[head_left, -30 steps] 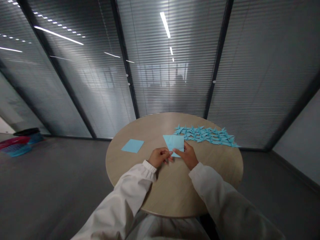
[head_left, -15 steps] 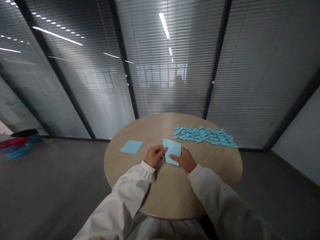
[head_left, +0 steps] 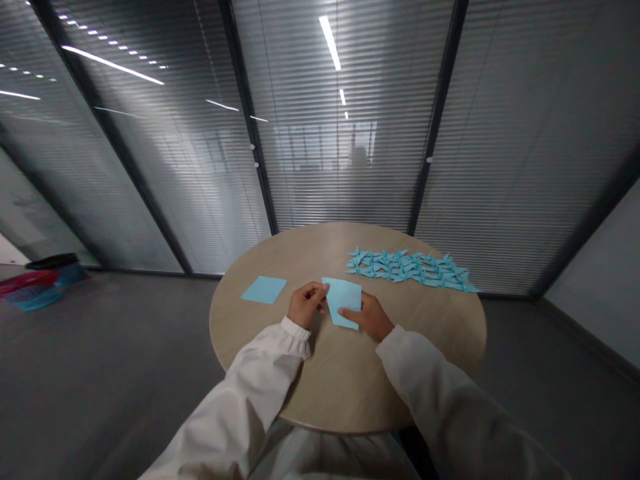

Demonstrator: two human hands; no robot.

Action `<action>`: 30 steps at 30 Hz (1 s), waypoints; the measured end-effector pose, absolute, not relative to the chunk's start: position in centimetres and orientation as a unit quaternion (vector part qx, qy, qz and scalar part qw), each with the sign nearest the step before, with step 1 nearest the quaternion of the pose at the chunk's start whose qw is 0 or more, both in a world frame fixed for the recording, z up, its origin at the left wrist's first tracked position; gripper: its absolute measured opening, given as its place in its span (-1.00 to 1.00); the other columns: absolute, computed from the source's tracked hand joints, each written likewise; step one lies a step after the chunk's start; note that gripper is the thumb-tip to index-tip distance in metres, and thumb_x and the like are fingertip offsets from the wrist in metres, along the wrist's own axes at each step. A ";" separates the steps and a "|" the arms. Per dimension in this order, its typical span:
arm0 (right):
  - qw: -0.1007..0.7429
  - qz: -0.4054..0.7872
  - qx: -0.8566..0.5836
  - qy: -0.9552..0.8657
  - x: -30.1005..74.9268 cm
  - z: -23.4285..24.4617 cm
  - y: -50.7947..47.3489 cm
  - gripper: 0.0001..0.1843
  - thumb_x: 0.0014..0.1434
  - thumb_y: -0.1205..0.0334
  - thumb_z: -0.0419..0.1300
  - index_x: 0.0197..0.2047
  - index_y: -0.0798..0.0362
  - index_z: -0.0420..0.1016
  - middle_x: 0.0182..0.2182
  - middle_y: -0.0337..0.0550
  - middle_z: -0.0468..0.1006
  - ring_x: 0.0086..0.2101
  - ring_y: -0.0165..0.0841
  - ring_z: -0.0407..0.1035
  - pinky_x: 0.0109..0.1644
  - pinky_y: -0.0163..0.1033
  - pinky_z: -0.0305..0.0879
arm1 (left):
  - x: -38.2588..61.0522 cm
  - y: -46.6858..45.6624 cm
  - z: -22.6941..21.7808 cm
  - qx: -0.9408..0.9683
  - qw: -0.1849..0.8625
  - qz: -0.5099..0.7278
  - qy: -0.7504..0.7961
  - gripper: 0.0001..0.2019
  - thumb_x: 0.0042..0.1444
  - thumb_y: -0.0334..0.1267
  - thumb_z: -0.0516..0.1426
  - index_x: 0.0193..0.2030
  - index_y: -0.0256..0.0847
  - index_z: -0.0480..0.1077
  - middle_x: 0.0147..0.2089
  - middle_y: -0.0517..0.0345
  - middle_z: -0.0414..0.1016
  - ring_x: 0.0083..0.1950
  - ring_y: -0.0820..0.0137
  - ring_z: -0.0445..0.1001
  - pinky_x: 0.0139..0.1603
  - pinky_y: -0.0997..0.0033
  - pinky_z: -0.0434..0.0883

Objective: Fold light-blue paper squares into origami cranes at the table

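Note:
A light blue square of paper [head_left: 345, 297] is held up above the table between my two hands. My right hand [head_left: 373, 315] grips its right side, thumb across the front and the other fingers behind. At the paper's left edge, my left hand [head_left: 306, 305] is closed in a pinch near the upper corner. To the left on the table lies a flat blue stack or sheet of paper [head_left: 265, 290]; how many sheets it has I cannot tell. Rows of folded blue paper cranes [head_left: 410, 268] stand at the right back of the table.
The round wooden table [head_left: 345, 393] is right in front of me. Behind it rises a glass partition with blinds [head_left: 345, 193]. Red and blue baskets [head_left: 33, 290] stand on the grey floor [head_left: 125, 360] at the left.
The paper's left edge has shifted slightly left along with my left hand, so the sheet looks a little flatter and wider. My right hand keeps its grip.

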State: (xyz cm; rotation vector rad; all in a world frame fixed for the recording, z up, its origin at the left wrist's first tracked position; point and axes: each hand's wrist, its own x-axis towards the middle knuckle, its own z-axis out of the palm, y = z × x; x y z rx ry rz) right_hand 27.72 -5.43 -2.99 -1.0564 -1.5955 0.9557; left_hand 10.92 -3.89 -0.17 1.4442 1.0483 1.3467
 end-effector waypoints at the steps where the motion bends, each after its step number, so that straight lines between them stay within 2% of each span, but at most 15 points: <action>1: 0.477 0.392 -0.432 -0.657 27.7 -3.0 -5.4 -0.62 -0.13 0.18 0.28 -0.20 0.13 0.48 -0.29 -0.08 0.57 -0.34 -0.28 0.44 -0.21 -0.15 0.38 | 10.9 -3.8 -0.1 0.576 0.431 0.551 0.422 -0.63 -0.17 0.04 0.21 -0.49 -0.30 0.39 -0.61 0.22 0.33 -0.63 0.55 0.28 -0.72 0.61 0.29; 8: 0.474 0.393 -0.420 -0.667 27.7 -3.1 -5.4 -0.60 -0.13 0.17 0.29 -0.18 0.13 0.48 -0.27 -0.08 0.57 -0.32 -0.27 0.44 -0.21 -0.16 0.38 | 10.4 -3.9 0.3 0.554 0.382 0.597 0.437 -0.67 -0.16 0.01 0.21 -0.50 -0.29 0.43 -0.62 0.22 0.36 -0.64 0.53 0.30 -0.70 0.57 0.28; 13: 0.466 0.390 -0.419 -0.675 27.7 -3.7 -5.2 -0.61 -0.15 0.20 0.29 -0.19 0.12 0.47 -0.31 -0.10 0.57 -0.35 -0.29 0.43 -0.25 -0.19 0.38 | 9.7 -3.3 0.1 0.485 0.376 0.656 0.440 -0.63 -0.16 0.04 0.19 -0.43 -0.30 0.44 -0.47 0.10 0.48 -0.46 0.41 0.45 -0.65 0.55 0.30; 17: 0.481 0.385 -0.427 -0.662 27.8 -3.9 -5.0 -0.61 -0.14 0.19 0.29 -0.19 0.12 0.47 -0.30 -0.10 0.56 -0.34 -0.30 0.43 -0.24 -0.19 0.38 | 9.7 -2.7 -0.4 0.475 0.430 0.643 0.420 -0.59 -0.17 0.06 0.21 -0.37 -0.31 0.44 -0.39 0.06 0.51 -0.39 0.40 0.46 -0.53 0.53 0.36; 21: 0.514 0.389 -0.438 -0.627 27.8 -3.6 -4.9 -0.62 -0.14 0.18 0.29 -0.20 0.13 0.46 -0.33 -0.11 0.56 -0.37 -0.31 0.42 -0.25 -0.18 0.38 | 10.7 -2.9 -0.9 0.512 0.528 0.567 0.371 -0.53 -0.16 0.10 0.19 -0.29 -0.32 0.45 -0.39 0.06 0.51 -0.39 0.42 0.45 -0.38 0.44 0.40; 25: 0.516 0.427 -0.416 -0.615 27.7 -3.4 -4.9 -0.61 -0.16 0.17 0.31 -0.22 0.14 0.45 -0.33 -0.11 0.56 -0.39 -0.33 0.42 -0.26 -0.19 0.38 | 11.4 -3.5 -0.8 0.569 0.550 0.503 0.348 -0.59 -0.25 -0.05 0.30 -0.36 -0.38 0.46 -0.46 0.11 0.48 -0.45 0.46 0.39 -0.36 0.46 0.35; 30: 0.536 0.432 -0.401 -0.605 27.6 -3.2 -4.9 -0.67 -0.10 0.13 0.27 -0.25 0.12 0.43 -0.35 -0.12 0.55 -0.39 -0.33 0.41 -0.27 -0.22 0.37 | 11.5 -3.9 -0.4 0.573 0.539 0.501 0.361 -0.62 -0.25 -0.03 0.28 -0.55 -0.39 0.43 -0.59 0.17 0.39 -0.55 0.53 0.28 -0.47 0.52 0.25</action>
